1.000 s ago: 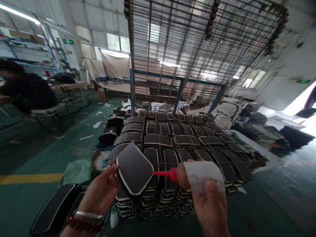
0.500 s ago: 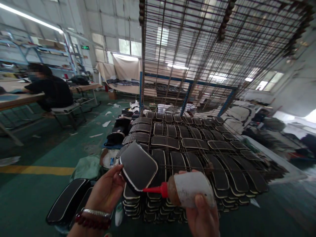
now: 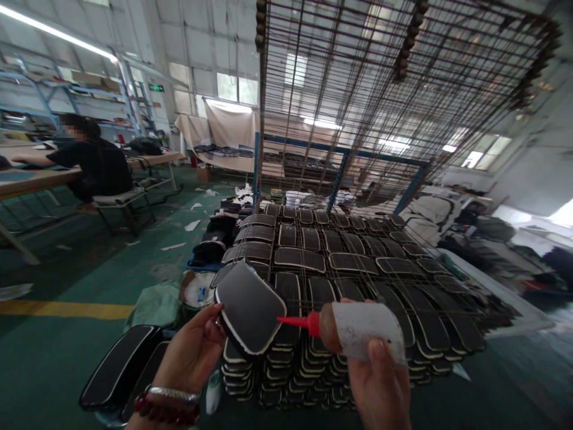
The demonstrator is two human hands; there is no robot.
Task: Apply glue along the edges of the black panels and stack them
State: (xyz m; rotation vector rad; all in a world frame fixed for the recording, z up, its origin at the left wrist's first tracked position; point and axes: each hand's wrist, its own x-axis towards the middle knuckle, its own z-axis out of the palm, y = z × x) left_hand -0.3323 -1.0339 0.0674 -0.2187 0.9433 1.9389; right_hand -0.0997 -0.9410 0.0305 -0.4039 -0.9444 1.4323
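Observation:
My left hand pinches the left edge of a dark, curved panel with a pale border, held tilted up over the rack. In my right hand lies a squeeze bottle with a white label, brown contents and a red nozzle pointing left. The nozzle's tip is at the panel's right edge; whether it touches cannot be made out. Beneath both hands, many similar dark panels with light borders lie in rows and stacks on the wire rack.
Wire grids rise raised above the back of the rack on a blue frame. More dark panels lie at lower left, beside a green bag. A person sits at a table on the left.
My right hand and the bottle have moved right and slightly up, so the nozzle tip has gone from the panel's bottom corner to its right edge. My left hand has barely moved.

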